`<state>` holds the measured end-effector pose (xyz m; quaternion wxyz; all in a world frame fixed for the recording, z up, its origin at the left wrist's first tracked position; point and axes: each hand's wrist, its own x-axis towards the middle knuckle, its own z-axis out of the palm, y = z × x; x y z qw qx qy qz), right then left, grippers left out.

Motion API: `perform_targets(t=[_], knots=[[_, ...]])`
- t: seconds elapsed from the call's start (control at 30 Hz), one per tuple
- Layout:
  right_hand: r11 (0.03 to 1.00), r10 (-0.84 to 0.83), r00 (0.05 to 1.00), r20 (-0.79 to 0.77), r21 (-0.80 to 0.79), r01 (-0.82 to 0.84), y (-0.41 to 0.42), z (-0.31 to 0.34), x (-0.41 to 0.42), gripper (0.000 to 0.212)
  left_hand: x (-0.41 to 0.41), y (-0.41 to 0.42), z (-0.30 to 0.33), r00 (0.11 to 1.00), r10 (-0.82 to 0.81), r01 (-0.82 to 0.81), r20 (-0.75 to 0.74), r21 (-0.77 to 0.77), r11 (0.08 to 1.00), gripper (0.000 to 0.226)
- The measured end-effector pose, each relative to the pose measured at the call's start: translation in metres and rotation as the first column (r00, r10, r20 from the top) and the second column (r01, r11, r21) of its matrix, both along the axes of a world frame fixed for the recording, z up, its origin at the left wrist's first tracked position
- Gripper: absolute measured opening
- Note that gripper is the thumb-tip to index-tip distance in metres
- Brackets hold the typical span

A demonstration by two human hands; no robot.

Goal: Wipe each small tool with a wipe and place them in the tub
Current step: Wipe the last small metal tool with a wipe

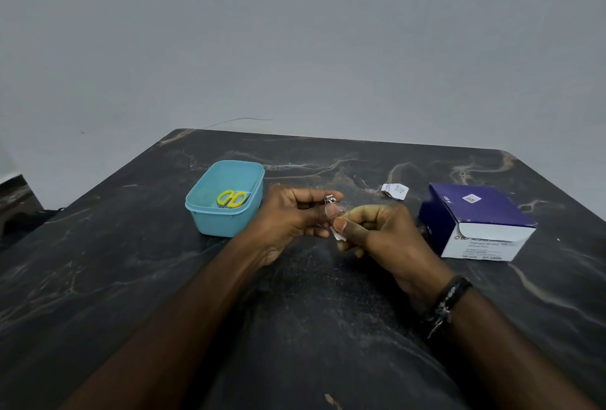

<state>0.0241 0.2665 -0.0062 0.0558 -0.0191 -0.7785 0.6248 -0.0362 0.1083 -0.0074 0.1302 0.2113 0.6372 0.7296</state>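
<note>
My left hand [292, 219] pinches a small shiny metal tool [330, 200], likely a nail clipper, between thumb and fingers above the middle of the dark marble table [131, 278]. My right hand [380, 232] presses a small white wipe [339, 235] against the tool's lower part; most of the tool is hidden by my fingers. To the left of my hands stands the light blue tub [226, 222], holding yellow-handled scissors [232, 199].
A blue and white box of alcohol swabs [475, 219] sits open at the right. A torn white wipe wrapper [395, 190] lies between the box and my hands. A dark bracelet [447, 303] is on my right wrist. A grey wall rises behind the table.
</note>
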Motion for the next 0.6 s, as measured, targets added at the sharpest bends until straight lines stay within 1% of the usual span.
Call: perform_targets(t=[0.07,0.17,0.23,0.3,0.4,0.5,0.57,0.6], knots=[[1.0,0.005,1.0,-0.014,0.029,-0.005,0.002,0.001,0.001,0.014,-0.001,-0.003,0.001,1.0,-0.018,0.018,0.0,-0.018,1.0,0.021],[0.993,0.02,0.998,-0.061,0.115,-0.013,0.007,0.004,0.003,0.012,-0.003,-0.009,0.003,0.998,-0.056,0.057,0.018,-0.051,0.997,0.024],[0.981,0.028,0.996,-0.084,0.192,-0.012,0.011,0.006,0.002,0.01,-0.004,-0.013,0.004,0.993,-0.112,0.116,0.048,-0.09,0.989,0.027],[0.956,0.034,0.994,-0.103,0.294,-0.002,0.016,0.007,0.002,0.011,-0.004,-0.016,0.004,0.985,-0.153,0.164,0.08,-0.145,0.976,0.024],[0.876,0.057,0.986,-0.158,0.481,0.026,0.022,0.006,0.001,0.014,-0.004,-0.018,0.005,0.973,-0.21,0.229,0.101,-0.254,0.94,0.019],[0.756,0.095,0.963,-0.251,0.648,0.095,0.023,0.005,0.001,0.013,-0.003,-0.019,0.006,0.952,-0.254,0.297,0.169,-0.324,0.898,0.02],[0.678,0.13,0.942,-0.311,0.721,0.144,0.022,0.006,0.002,0.009,-0.004,-0.02,0.006,0.941,-0.277,0.332,0.196,-0.365,0.87,0.023],[0.657,0.148,0.929,-0.34,0.736,0.165,0.022,0.006,0.003,0.008,-0.005,-0.021,0.006,0.936,-0.288,0.346,0.202,-0.381,0.857,0.025]])
